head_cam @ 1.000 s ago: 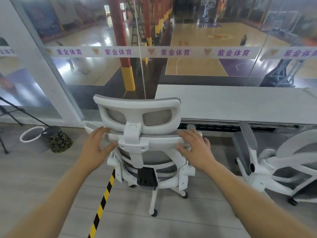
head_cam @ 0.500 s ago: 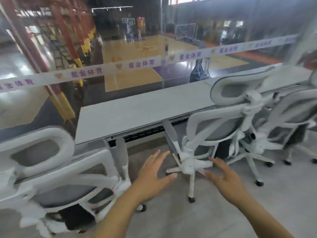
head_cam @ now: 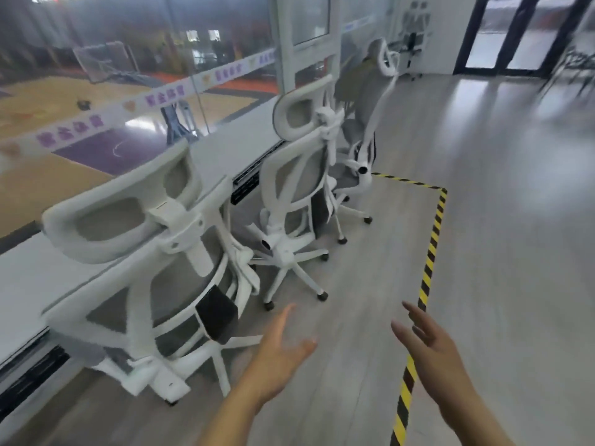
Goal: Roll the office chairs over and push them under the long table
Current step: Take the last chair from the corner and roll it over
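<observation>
White mesh marks the nearest office chair, tucked against the long table to the left of both hands. The left hand and right hand are spread, empty. Farther chairs are ranged ahead, nearer the left hand.

White mesh chairs tucked against long table.

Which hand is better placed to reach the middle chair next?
Probably the left hand: it is open and lies nearer the middle chair. The right hand, also open, hovers by the striped floor tape, farther away.
</observation>
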`<state>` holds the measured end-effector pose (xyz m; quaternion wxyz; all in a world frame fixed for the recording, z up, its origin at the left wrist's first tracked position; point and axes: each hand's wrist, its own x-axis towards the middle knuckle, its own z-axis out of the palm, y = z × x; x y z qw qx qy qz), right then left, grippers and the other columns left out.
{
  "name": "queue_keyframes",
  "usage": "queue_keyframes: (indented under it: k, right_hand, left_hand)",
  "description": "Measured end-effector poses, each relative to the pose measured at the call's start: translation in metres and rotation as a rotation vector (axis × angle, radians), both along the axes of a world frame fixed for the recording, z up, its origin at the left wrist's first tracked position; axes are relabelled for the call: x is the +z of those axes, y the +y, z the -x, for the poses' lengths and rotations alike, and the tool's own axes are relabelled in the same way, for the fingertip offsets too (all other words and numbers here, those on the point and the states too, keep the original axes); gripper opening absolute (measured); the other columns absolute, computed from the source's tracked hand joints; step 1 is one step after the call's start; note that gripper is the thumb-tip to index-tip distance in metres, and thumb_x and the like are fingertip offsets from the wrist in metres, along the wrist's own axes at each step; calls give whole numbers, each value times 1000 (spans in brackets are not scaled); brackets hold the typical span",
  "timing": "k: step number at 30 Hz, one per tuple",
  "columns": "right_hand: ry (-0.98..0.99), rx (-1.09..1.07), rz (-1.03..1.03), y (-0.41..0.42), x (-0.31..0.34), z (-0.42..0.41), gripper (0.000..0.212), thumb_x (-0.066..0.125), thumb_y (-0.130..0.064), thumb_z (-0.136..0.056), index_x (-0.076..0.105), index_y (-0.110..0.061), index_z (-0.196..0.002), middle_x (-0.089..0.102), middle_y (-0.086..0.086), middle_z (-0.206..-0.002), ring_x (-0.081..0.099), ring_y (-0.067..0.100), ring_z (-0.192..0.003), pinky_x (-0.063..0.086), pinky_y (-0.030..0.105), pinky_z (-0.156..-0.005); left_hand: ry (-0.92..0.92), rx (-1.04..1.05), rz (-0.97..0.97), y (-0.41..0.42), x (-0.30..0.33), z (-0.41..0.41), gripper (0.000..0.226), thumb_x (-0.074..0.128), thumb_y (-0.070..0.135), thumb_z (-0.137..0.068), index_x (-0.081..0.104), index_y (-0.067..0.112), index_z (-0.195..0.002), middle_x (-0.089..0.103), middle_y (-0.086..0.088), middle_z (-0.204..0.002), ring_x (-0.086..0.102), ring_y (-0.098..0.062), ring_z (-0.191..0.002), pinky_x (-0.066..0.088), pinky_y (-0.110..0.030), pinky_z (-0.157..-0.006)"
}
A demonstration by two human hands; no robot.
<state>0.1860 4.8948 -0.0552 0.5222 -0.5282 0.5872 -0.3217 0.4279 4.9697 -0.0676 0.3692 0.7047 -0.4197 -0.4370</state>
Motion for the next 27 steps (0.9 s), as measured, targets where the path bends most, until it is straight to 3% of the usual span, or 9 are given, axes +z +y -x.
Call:
queue_keyframes:
  k: [4,10,12,16,20,27]
  right_hand:
    - [-41,-105,6,-73,-2,19,47,65,-49,-88,49,-53,-132,45,-13,-146,38,12,-138,40,44,-106]
    - [18,-178,44,-223,2,24,56,64,-52,-86,42,-52,-138,39,-14,-151,36,13,-140,38,41,-103]
    - [49,-184,41,-275,13,29,59,65,-52,-86,40,-53,-139,38,-17,-150,37,10,-138,39,40,-104]
    - [71,-258,65,-363,38,48,59,66,-50,-86,39,-56,-138,39,-23,-140,37,5,-136,39,35,-99]
    - [82,-396,62,-422,38,92,58,64,-49,-87,39,-53,-139,41,-24,-139,39,6,-134,36,39,-106]
    - [42,-682,20,-550,6,203,54,65,-45,-87,46,-48,-137,43,-12,-147,42,11,-133,37,43,-107]
  left_hand:
    - [57,-72,-22,-96,-6,4,70,69,60,-80,28,66,-138,28,30,-150,27,-1,-141,34,-40,-114]
    - [155,-146,37,-273,-14,5,74,69,50,-86,26,55,-145,26,27,-150,24,0,-141,27,-29,-111]
    - [154,-164,55,-335,-7,6,74,67,47,-87,25,50,-148,28,25,-151,25,1,-141,27,-30,-112]
    - [162,-259,63,-461,13,18,71,67,59,-82,30,57,-142,33,25,-147,30,-1,-140,30,-34,-112]
    - [128,-425,68,-569,25,71,84,63,77,-69,28,58,-143,30,22,-153,28,-8,-143,32,-40,-112]
    - [95,-641,20,-732,7,194,76,63,70,-77,22,64,-142,18,26,-158,19,-4,-146,26,-37,-114]
